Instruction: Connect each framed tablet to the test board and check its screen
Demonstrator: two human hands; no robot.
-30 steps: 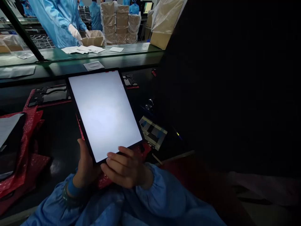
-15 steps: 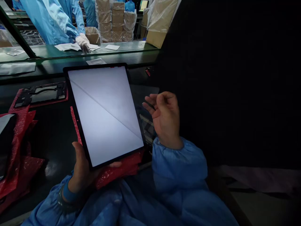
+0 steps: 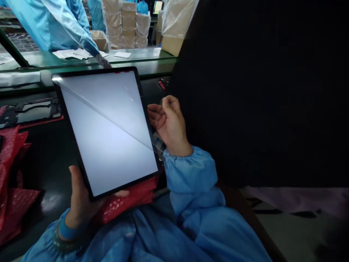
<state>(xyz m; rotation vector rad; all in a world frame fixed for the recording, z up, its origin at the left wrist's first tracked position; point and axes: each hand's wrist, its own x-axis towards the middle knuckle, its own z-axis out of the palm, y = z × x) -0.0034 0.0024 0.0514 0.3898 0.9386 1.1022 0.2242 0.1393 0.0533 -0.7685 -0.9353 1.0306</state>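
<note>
Tablet (image 3: pixel 106 136), gripped low by our left hand (image 3: pixel 81 200), could tip or slip if our right hand (image 3: pixel 171 125), apparently pinching clear film (image 3: pixel 109 119), tugs too hard.

Legible text: none in view.
Tablet screen (image 3: pixel 109 127), left of centre: plain lit white; the small red marks (image 3: pixel 117 72) along its top edge may be tabs or labels, with no letters that can be made out.
Monitor (image 3: pixel 157 7), top centre: lit, too small to read.
Stacked cartons (image 3: pixel 128 22), top left of centre: under plastic, no readable print.
White sheets (image 3: pixel 73 54), upper left: any print too small to tell.
</note>
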